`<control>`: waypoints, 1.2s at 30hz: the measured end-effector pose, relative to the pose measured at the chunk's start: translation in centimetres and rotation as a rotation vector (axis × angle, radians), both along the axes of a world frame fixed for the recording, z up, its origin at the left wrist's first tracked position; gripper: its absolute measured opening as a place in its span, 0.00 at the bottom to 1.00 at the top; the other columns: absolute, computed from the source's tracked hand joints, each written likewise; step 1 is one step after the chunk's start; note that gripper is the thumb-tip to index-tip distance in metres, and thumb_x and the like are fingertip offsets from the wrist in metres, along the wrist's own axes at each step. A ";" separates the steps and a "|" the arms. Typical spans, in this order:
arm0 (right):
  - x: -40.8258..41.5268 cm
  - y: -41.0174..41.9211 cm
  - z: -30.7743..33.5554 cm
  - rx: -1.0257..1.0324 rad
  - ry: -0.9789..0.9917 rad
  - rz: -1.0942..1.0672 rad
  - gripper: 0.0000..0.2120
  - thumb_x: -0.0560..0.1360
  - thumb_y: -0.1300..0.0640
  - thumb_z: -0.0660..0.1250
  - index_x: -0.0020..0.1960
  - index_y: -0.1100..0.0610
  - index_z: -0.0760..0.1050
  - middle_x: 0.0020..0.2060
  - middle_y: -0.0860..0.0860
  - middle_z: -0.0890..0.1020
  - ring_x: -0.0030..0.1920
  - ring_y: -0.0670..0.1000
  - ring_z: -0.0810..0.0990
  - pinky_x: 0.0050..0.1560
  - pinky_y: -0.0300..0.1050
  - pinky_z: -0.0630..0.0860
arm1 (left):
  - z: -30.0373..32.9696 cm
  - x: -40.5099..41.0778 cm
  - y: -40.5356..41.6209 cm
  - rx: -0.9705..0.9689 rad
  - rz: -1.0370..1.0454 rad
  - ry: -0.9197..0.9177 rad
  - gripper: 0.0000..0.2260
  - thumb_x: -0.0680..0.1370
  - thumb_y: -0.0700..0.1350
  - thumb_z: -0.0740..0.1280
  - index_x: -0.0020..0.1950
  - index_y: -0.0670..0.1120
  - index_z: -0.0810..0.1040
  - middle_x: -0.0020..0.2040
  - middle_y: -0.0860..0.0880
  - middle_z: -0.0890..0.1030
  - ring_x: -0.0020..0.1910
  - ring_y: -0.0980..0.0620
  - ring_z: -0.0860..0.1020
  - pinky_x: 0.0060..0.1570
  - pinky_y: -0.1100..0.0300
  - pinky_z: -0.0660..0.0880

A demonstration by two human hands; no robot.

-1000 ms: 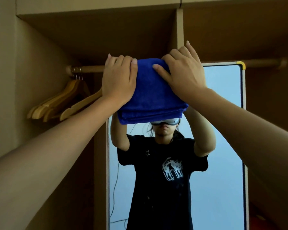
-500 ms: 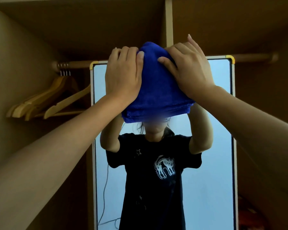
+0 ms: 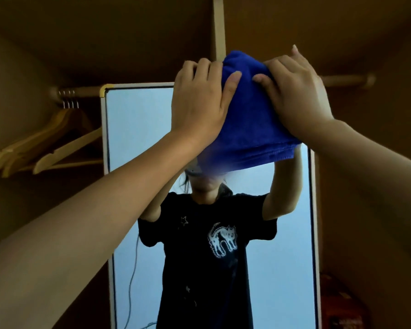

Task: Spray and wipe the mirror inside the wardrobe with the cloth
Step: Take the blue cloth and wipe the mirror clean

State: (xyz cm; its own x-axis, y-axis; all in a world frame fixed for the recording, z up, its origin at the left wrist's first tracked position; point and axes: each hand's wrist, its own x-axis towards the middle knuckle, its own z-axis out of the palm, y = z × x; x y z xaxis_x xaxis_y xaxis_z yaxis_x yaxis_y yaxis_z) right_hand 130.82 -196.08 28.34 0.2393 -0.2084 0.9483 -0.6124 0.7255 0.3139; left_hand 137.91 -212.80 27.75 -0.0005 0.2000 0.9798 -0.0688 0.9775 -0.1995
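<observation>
Brown wardrobe walls frame a tall mirror with a pale rim, standing behind the hanging rail. Wooden hangers hang on the rail at the left. Both hands press a folded blue cloth against the upper part of the glass. The left hand lies flat on the cloth's left side, fingers together; the right hand grips its right side, thumb tucked into the fabric.

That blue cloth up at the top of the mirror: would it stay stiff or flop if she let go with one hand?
The blue cloth is probably floppy: it bunches under the left hand and right hand. Its folded layers sag at the lower edge, so it would likely droop and unfold. It looks plush, so probably grippy rather than slippery.
</observation>
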 end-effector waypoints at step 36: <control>0.9 -0.3 0.1 -0.071 -0.165 -0.049 0.20 0.83 0.51 0.48 0.67 0.56 0.69 0.60 0.55 0.77 0.61 0.57 0.74 0.69 0.52 0.63 | 1.9 -0.7 3.8 -0.104 0.301 -0.079 0.24 0.84 0.54 0.45 0.61 0.43 0.75 0.59 0.44 0.78 0.61 0.44 0.71 0.56 0.52 0.66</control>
